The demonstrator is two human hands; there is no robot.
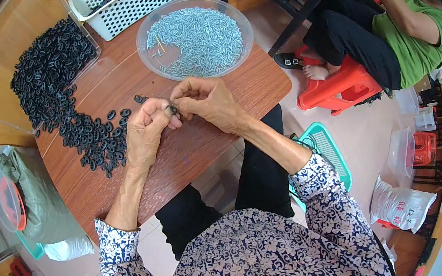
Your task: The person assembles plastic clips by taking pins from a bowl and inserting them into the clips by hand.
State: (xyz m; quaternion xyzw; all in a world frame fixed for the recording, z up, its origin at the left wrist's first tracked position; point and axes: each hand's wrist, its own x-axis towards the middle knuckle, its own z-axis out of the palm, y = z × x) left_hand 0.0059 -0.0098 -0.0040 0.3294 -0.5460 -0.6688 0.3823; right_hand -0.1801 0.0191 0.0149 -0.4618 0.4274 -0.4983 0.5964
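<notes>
Both hands meet over the wooden table (180, 168). My left hand (145, 131) pinches a small black plastic piece (173, 109) between its fingertips. Against that piece my right hand (210, 103) has thumb and forefinger pressed together; whatever lies between them is too small to make out. Left of the hands spreads a heap of small black oval plastic pieces (96, 140) with holes. One more such piece (139, 99) lies just beyond my left hand. Past my right hand stands a round clear plastic bowl (247, 37) holding many small silvery screws (202, 37).
A white perforated basket (145, 4) with black pieces sits at the table's far edge, beside a tipped clear container (94, 43). At right another person (413, 29) sits on a red stool (337, 86). A green basket (339, 164) and a white sack (400, 204) are on the floor.
</notes>
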